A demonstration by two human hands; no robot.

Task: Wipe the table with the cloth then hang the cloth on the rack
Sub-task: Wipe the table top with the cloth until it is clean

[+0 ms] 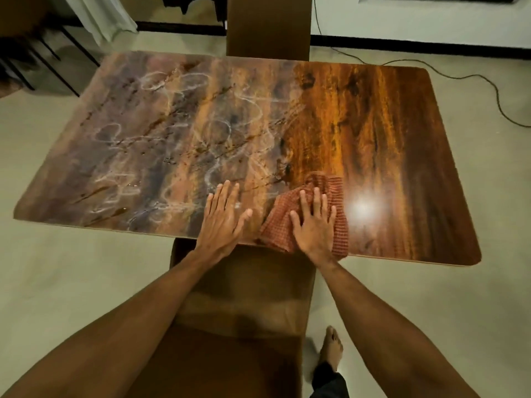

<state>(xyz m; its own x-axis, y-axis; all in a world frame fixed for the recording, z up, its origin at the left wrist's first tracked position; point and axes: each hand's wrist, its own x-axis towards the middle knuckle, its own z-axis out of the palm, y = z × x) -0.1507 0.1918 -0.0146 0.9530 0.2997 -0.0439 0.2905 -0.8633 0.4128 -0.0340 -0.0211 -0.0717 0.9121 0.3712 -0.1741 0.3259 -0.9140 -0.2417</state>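
A wooden table (402, 139) fills the middle of the view. Its left half carries whitish scribbled marks (184, 130); its right half looks glossy. A reddish-orange checked cloth (339, 225) lies crumpled at the near edge, right of centre. My right hand (313, 222) presses flat on the cloth with fingers spread. Beside it, my left hand (224, 216) rests flat on the bare tabletop, fingers together, holding nothing. No rack is recognisable.
A brown chair seat (244, 297) stands under the near table edge, and another chair back (268, 24) rises at the far side. A black cable (488, 87) runs over the floor at right. Dark metal legs (43, 58) stand far left. A bare foot (330, 349) is on the floor.
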